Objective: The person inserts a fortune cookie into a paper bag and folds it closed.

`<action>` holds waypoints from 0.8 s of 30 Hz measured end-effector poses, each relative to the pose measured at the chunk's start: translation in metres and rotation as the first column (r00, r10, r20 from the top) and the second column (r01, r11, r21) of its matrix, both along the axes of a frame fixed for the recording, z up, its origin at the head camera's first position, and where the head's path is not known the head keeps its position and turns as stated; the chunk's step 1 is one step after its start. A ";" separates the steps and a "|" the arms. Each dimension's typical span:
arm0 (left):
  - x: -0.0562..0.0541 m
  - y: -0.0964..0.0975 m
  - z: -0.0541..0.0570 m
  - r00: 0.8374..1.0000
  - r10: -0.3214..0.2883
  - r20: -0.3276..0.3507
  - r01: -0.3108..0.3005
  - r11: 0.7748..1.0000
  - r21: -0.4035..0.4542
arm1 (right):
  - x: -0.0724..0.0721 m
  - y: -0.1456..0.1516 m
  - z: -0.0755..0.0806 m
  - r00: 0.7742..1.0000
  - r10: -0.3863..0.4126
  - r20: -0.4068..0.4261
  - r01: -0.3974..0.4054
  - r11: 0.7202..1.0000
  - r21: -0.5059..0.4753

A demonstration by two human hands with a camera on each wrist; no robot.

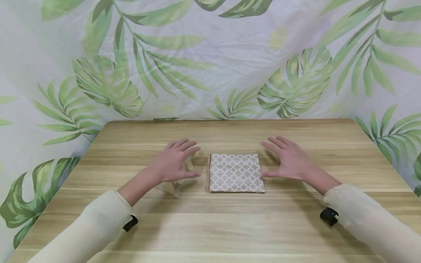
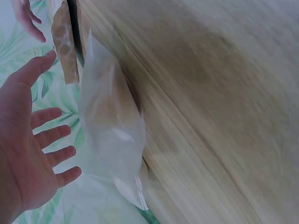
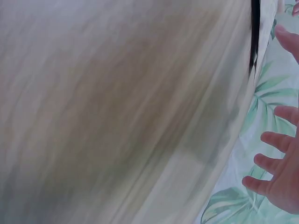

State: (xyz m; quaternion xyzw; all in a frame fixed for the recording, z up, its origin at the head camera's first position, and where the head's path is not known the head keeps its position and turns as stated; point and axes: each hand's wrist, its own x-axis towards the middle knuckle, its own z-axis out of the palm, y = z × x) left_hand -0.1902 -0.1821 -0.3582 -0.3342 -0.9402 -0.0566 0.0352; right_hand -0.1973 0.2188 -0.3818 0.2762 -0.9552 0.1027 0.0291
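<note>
A flat tan paper piece with a white lattice pattern [image 1: 235,173] lies on the table between my hands; its brown left edge stands out a little. My left hand [image 1: 174,160] hovers to its left with fingers spread and nothing in its grasp. Behind and partly hidden by that hand is a crumpled clear plastic bag [image 2: 112,112] with something tan inside. On the other side, my right hand [image 1: 291,159] is held with fingers apart, its thumb right at the paper's right edge in the head view. In the right wrist view its palm [image 3: 285,177] shows bare.
The wood-grain table [image 1: 213,226] reaches back to a hanging cloth [image 1: 230,65] printed with green leaves. Black wrist bands [image 1: 329,216] show under both cream sleeves [image 1: 92,219].
</note>
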 end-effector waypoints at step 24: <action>0.001 0.036 -0.003 0.991 -0.132 0.014 0.131 0.991 0.015 | 0.008 -0.048 -0.005 0.979 0.162 0.127 -0.140 0.976 -0.165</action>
